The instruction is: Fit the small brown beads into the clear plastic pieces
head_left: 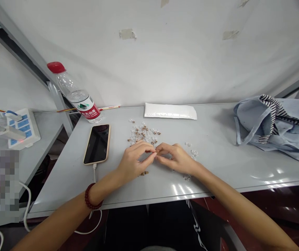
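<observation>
My left hand (135, 160) and my right hand (175, 157) meet fingertip to fingertip over the grey table (217, 167). Both pinch something tiny between thumb and fingers, too small to name. Just beyond them lies a pile of small clear and brown beads (142, 134). A few clear beads (193, 150) lie by my right hand. Under my left hand sits a brown bead (144, 173). A red bead bracelet (90, 199) circles my left wrist.
A phone (97, 143) on a white cable lies face up to the left. A red-capped water bottle (77, 94) leans at the back left. A white packet (170, 111) lies by the wall. Blue cloth (277, 125) covers the right side. A power strip (21, 127) sits on the neighbouring table.
</observation>
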A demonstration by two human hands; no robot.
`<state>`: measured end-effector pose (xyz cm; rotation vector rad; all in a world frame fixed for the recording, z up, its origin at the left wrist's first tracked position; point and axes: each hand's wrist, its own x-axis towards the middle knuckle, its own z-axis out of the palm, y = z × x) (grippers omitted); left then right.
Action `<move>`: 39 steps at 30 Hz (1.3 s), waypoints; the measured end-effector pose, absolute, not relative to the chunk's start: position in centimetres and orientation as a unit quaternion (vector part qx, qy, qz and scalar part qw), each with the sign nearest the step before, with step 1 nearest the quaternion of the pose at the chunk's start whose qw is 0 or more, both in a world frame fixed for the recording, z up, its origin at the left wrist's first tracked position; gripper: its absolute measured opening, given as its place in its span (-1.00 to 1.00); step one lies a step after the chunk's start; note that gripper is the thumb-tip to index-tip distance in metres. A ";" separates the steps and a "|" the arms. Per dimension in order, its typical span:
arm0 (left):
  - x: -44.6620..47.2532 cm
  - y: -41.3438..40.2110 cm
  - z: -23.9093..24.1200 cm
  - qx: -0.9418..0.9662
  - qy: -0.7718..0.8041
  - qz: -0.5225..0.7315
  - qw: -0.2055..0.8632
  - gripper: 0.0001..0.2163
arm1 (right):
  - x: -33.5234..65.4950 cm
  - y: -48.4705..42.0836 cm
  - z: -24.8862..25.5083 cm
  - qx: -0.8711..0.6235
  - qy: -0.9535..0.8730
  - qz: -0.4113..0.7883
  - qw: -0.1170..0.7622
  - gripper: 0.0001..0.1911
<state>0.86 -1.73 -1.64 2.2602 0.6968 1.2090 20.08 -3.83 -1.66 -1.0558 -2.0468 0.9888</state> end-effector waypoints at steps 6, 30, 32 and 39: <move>0.8 -1.5 -1.5 0.815 0.264 0.439 0.272 -0.93 | 20.0 -4.0 -1.2 -0.410 -0.759 0.400 0.309 -0.87; 0.3 -1.6 -1.4 0.884 0.192 0.396 0.159 -0.77 | 20.1 -4.4 -1.1 -0.409 -0.622 0.584 0.324 -0.72; 0.2 -1.5 -1.7 0.894 0.194 0.376 0.149 -0.75 | 20.0 -4.4 -1.2 -0.406 -0.624 0.586 0.320 -0.71; 0.4 -1.6 -2.0 0.889 0.196 0.398 0.111 -0.80 | 19.6 -4.4 -0.9 -0.378 -0.630 0.601 0.315 -0.76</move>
